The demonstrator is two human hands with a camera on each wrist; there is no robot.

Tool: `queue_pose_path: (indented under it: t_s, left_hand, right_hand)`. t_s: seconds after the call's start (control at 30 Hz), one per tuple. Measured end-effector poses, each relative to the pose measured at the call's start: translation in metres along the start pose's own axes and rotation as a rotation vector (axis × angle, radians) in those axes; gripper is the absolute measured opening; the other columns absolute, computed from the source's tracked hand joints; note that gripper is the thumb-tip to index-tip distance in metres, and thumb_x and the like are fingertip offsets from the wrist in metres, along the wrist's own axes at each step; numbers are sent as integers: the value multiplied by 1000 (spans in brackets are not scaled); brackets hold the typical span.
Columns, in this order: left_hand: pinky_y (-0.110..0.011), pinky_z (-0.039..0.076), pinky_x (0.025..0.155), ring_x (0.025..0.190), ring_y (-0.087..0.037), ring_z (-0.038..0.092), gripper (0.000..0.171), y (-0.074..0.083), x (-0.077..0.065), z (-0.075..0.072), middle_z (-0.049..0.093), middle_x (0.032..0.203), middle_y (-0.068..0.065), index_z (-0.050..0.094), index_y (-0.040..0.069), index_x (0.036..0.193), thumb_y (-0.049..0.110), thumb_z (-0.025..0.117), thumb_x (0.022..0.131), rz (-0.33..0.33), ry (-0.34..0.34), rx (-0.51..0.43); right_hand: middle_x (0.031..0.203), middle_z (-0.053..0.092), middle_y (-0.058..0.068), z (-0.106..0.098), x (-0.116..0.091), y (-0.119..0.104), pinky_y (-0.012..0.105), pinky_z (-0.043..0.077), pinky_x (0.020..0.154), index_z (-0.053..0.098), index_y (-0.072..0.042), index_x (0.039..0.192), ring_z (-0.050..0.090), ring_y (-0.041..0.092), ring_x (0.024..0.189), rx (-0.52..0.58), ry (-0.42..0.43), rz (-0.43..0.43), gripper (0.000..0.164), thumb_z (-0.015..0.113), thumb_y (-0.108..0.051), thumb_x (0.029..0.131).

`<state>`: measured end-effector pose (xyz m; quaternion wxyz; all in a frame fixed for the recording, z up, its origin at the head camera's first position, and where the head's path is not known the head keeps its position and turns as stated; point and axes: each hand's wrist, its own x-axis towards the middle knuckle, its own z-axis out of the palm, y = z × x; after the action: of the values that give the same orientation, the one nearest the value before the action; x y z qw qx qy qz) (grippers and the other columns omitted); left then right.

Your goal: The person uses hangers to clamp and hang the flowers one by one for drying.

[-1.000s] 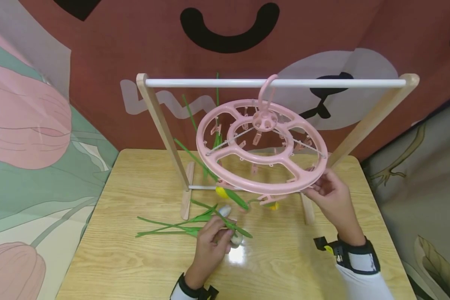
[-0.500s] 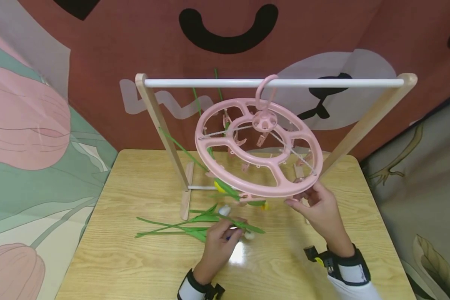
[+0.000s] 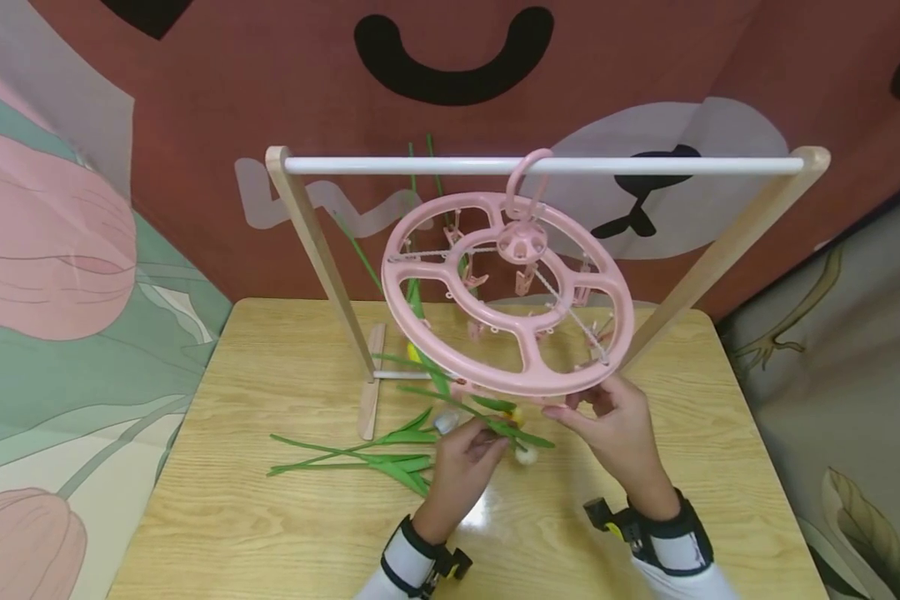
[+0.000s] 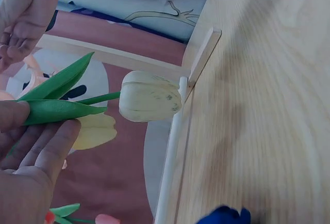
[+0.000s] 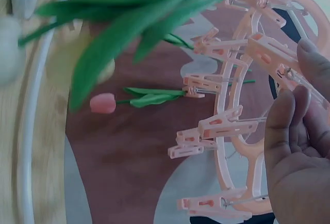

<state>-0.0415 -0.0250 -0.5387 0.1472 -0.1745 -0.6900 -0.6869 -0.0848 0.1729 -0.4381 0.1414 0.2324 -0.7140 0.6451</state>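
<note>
My left hand (image 3: 468,471) holds a white tulip (image 4: 149,96) by its green leaves and stem, with the bloom pointing right. It is just below the near rim of a pink round clip hanger (image 3: 457,364). My right hand (image 3: 615,433) pinches a pink clip (image 5: 278,61) at that rim. Nearby, a yellow tulip (image 4: 98,131) hangs behind the white one, partly covered. A pink tulip (image 5: 103,103) hangs bloom-down from another clip. Whether the right hand's clip has its mouth apart cannot be told.
The hanger hooks over the white bar (image 3: 390,166) of a wooden stand (image 3: 318,258). On the table (image 3: 270,533), several loose tulips (image 3: 352,454) lie to the left of my left hand, a pale-blue bloom (image 3: 446,421) among them. A patterned cloth (image 3: 217,100) stands behind.
The hanger has turned, its near rim swinging left along with my right hand. My left hand has moved right and slightly up with the white tulip, closer to the right hand.
</note>
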Motion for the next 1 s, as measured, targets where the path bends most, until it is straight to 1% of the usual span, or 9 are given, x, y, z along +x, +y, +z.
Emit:
queue_pose_path:
  t_s: [0.13,0.23,0.3,0.37,0.43,0.53,0.67,0.83,1.0]
  left_hand:
    - [-32,66,79,91,-35,77,22,-1,6,5,75,103,-24,69,-5,113,-8,70,92,-14,19,11]
    - [-32,66,80,90,-38,77,22,-3,9,9,75,102,-24,70,-5,113,-8,70,92,-20,37,14]
    - [-32,66,79,89,-38,77,20,-4,11,11,76,101,-24,70,-5,111,-8,70,92,-21,51,21]
    - [-33,66,80,88,-38,77,17,-3,13,14,76,100,-23,71,-4,109,-7,70,93,-27,60,17]
    - [-32,66,78,87,-37,77,15,-3,14,15,76,98,-22,71,-4,107,-6,71,93,-32,69,24]
    - [-32,66,78,87,-37,77,15,-2,16,17,76,99,-22,72,-3,108,-4,71,93,-35,70,23]
    - [-31,66,77,89,-36,77,18,0,19,18,76,103,-22,72,-2,112,-4,70,94,-17,65,41]
    - [-29,66,78,90,-32,77,19,0,20,20,76,104,-21,73,-2,113,-4,70,94,-5,67,67]
    - [-28,66,76,87,-34,77,20,1,22,21,77,102,-20,73,-2,110,-8,71,92,20,80,83]
  right_hand:
    - [87,62,3,6,-1,0,15,56,73,68,6,104,58,9,80,26,5,6,43,81,25,68]
    - [86,63,2,9,-2,0,15,56,71,69,5,103,58,8,79,27,7,11,41,80,26,69]
    - [86,64,-1,11,-2,0,15,56,69,70,6,101,59,7,78,7,15,11,41,79,28,67]
    - [87,66,-4,13,-3,1,14,56,68,71,6,101,60,5,77,-42,14,8,42,80,27,66]
    - [87,67,-4,15,-3,3,15,57,68,72,6,102,61,5,78,-70,10,1,43,81,27,65]
    - [86,68,1,17,-5,4,15,58,70,72,7,103,62,4,78,-105,-3,-19,44,83,25,64]
    - [81,65,8,20,-6,6,14,57,69,73,6,103,60,5,77,-143,3,-36,44,85,22,64]
    - [79,65,10,23,-7,5,13,57,69,74,4,101,60,5,75,-166,37,-51,43,86,22,63]
    - [80,64,13,24,-9,6,13,58,70,73,6,101,60,6,76,-156,55,-60,45,85,23,61]
